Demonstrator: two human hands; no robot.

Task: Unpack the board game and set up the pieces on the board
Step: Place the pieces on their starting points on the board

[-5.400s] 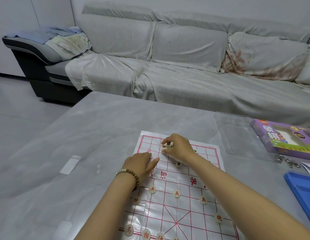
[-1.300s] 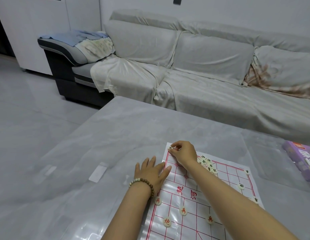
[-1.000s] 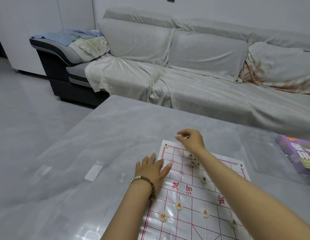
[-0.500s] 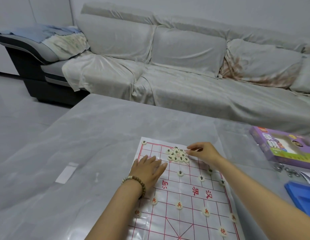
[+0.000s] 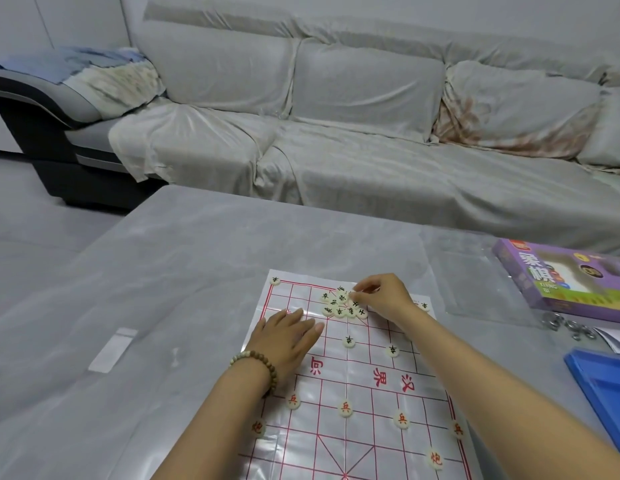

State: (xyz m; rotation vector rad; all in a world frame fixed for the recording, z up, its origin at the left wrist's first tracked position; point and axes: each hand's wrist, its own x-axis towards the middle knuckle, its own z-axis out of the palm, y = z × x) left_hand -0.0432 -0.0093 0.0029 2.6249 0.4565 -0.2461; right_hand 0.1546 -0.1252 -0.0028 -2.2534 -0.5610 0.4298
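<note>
A thin plastic board sheet (image 5: 364, 375) with red grid lines lies on the grey table. My left hand (image 5: 284, 337), a bead bracelet on its wrist, rests flat on the sheet's left part. My right hand (image 5: 384, 296) is at the far side, fingertips curled and pinching a round cream piece at the edge of a pile of black-lettered pieces (image 5: 339, 304). One black-lettered piece (image 5: 275, 280) sits alone on the far left corner. Two more (image 5: 349, 340) stand on the grid. Red-lettered pieces (image 5: 345, 408) stand in a row near me.
A purple game box (image 5: 557, 275) lies at the right on a clear plastic lid (image 5: 474, 282), with small metal rings (image 5: 564, 325) beside it. A blue tray (image 5: 602, 382) is at the right edge. A covered sofa (image 5: 336, 133) stands behind the table. A white strip (image 5: 113, 349) lies left.
My right hand left a piece on the far left corner, then moved right to the pile of black-lettered pieces. My left hand stayed flat on the sheet.
</note>
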